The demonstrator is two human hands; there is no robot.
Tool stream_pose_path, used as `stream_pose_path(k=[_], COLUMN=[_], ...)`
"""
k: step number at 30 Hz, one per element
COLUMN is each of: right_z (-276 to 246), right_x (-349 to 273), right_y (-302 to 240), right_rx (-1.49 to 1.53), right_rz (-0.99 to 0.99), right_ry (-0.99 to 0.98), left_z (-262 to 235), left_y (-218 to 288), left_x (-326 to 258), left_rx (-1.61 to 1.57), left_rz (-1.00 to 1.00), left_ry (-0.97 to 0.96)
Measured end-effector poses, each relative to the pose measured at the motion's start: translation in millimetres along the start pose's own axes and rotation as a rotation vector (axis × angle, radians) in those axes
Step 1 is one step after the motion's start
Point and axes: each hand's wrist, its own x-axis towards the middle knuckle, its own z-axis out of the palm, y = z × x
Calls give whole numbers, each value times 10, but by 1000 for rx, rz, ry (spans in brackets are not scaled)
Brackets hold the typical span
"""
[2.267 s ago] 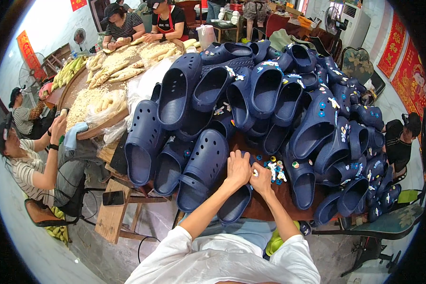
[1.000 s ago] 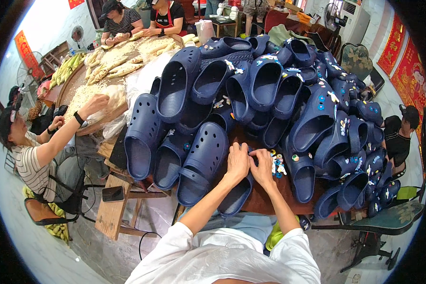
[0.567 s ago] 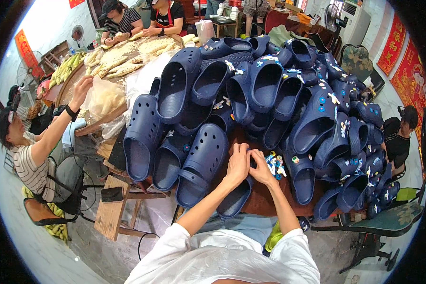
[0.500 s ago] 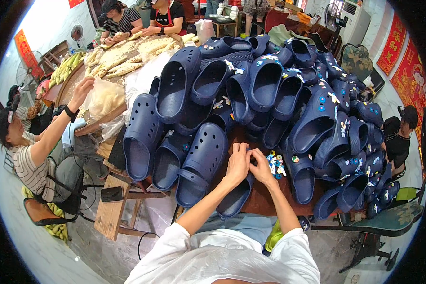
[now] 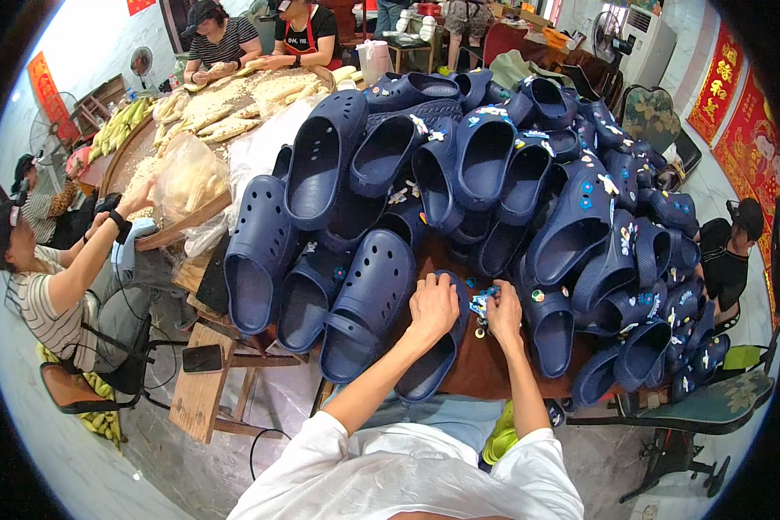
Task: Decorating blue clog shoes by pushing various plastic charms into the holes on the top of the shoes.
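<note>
Many clogs (image 5: 369, 282) near tray (image 5: 208, 215) of kernels (image 5: 210, 99)

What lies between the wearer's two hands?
In the head view, small colourful charms and the edge of a navy clog lie between the left hand and the right hand.

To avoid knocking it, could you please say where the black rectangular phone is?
In the head view, the phone lies at lower left on the light-brown wooden stool.
</note>
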Motion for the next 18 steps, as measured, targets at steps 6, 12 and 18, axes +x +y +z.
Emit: stream_pose_path(k=[6, 12, 18], right_z=[5, 134, 127], right_x=[-90, -194, -207], right_y=[-308, -745, -792], right_rx=[-21, 226, 204], right_rz=[-181, -354, -341], right_ry=[95, -111, -156], left_z=[-45, -171, -179], left_y=[-128, -104, -118], left_x=[-56, -183, -273], left_rx=[-61, 22, 161], left_rz=[45, 5, 104], left_ry=[-32, -158, -43])
